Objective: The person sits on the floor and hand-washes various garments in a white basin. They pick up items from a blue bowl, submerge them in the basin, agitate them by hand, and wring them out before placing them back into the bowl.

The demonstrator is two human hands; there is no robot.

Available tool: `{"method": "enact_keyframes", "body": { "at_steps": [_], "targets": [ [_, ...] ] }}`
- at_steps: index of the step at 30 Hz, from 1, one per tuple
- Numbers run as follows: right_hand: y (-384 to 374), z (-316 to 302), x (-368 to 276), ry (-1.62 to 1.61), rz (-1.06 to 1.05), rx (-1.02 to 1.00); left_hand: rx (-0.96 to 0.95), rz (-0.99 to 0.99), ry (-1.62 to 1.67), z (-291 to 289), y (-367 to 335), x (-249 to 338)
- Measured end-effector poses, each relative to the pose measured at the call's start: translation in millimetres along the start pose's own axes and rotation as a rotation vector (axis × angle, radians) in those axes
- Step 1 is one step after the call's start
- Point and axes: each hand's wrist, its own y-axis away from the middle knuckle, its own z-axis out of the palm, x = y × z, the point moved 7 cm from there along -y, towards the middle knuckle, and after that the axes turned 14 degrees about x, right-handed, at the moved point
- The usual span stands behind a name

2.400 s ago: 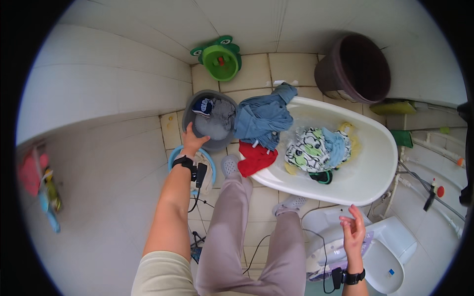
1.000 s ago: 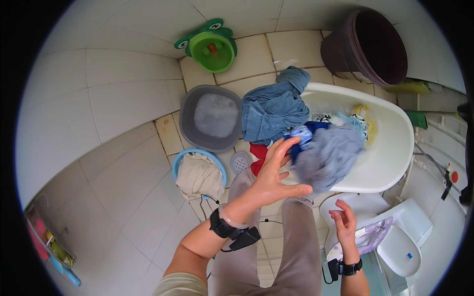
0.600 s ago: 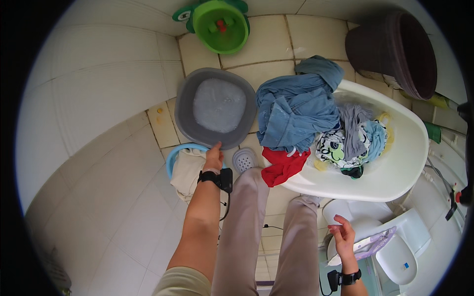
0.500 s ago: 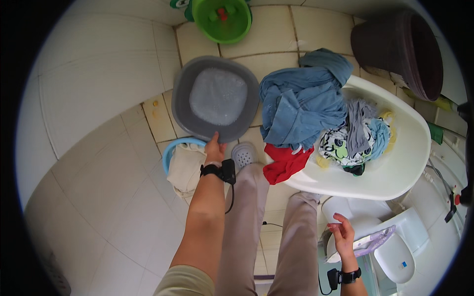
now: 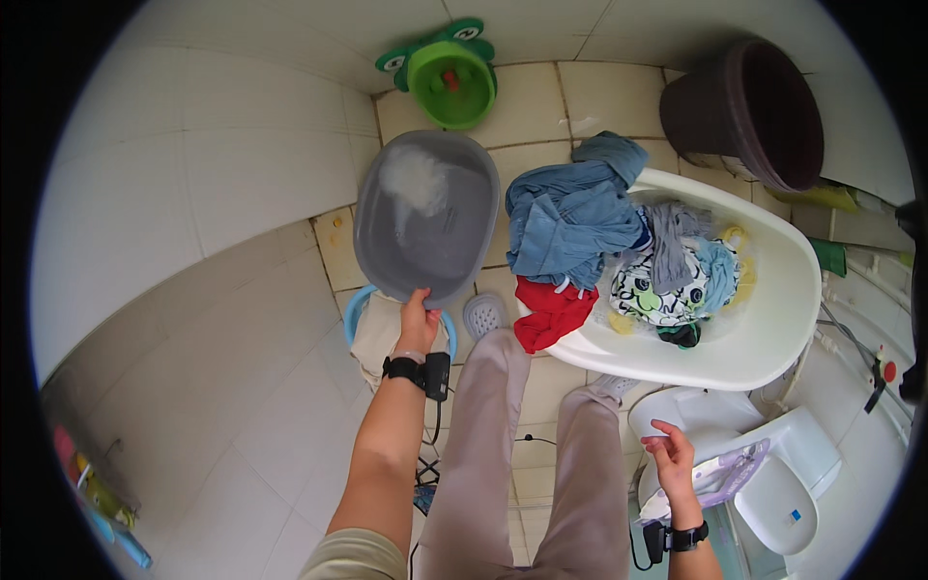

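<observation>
My left hand (image 5: 418, 324) grips the near rim of a grey plastic basin (image 5: 430, 246). The basin tilts away from me, and a patch of foamy water (image 5: 414, 181) has gathered at its far end. Just under its near edge stands a light blue tub (image 5: 356, 314) with cream cloth (image 5: 375, 338) in it, partly hidden by my hand and wrist. My right hand (image 5: 672, 459) hangs at the lower right, beside a white and purple package (image 5: 730, 474). Its fingers are loosely bent and apart, with nothing in them.
A white baby bathtub (image 5: 754, 353) holds wet clothes, with blue garments (image 5: 570, 217) and a red cloth (image 5: 551, 314) over its near-left end. A dark bucket (image 5: 720, 111) lies tilted behind it. A green frog-shaped potty (image 5: 449, 92) stands by the far wall; a white toilet (image 5: 802, 445) is at right.
My left hand has tipped the basin, raising its near edge, and the water has run to the far end. The view has shifted slightly; my right hand stays about where it was.
</observation>
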Motion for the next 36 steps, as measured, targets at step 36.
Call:
{"method": "enact_keyframes", "body": {
  "at_steps": [36],
  "targets": [
    [375,-348,373,-0.657,0.753,1.119,-1.506,0.485,-1.801,-15,578,-317]
  ]
}}
